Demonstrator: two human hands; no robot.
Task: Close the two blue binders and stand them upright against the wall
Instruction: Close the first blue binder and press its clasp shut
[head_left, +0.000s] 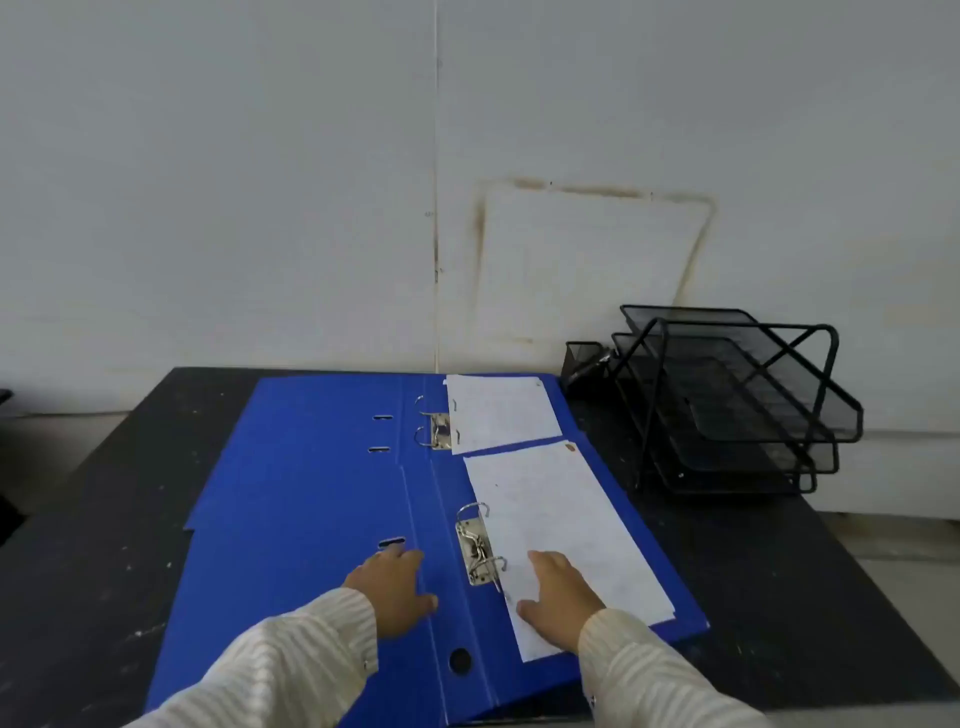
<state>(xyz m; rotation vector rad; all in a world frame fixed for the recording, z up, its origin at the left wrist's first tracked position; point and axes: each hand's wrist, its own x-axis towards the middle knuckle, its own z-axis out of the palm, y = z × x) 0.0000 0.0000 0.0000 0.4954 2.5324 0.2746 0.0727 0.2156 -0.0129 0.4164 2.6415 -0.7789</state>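
Blue near binder (311, 519) lies open and flat on black table (104, 493), at 6 o'clock in head view. Far binder (322, 410), also blue, open and flat at 12 o'clock from it, its top edge close to wall (208, 182); near binder overlaps its lower edge. Neither stands upright. Each has white sheets on its right half: near sheets (561, 525), far sheets (501, 413). Near rings (475, 545) sit just right of the spine.

Left hand (395, 592) rests palm down on the near binder's left cover beside the spine, fingers fairly straight, gripping nothing. Right hand (558, 603) lies flat on the near sheets at 3 o'clock from the rings, fingers extended, gripping nothing.

Black mesh rack (727, 405) at 2 o'clock, mesh cup (584, 358) beside it by the wall.
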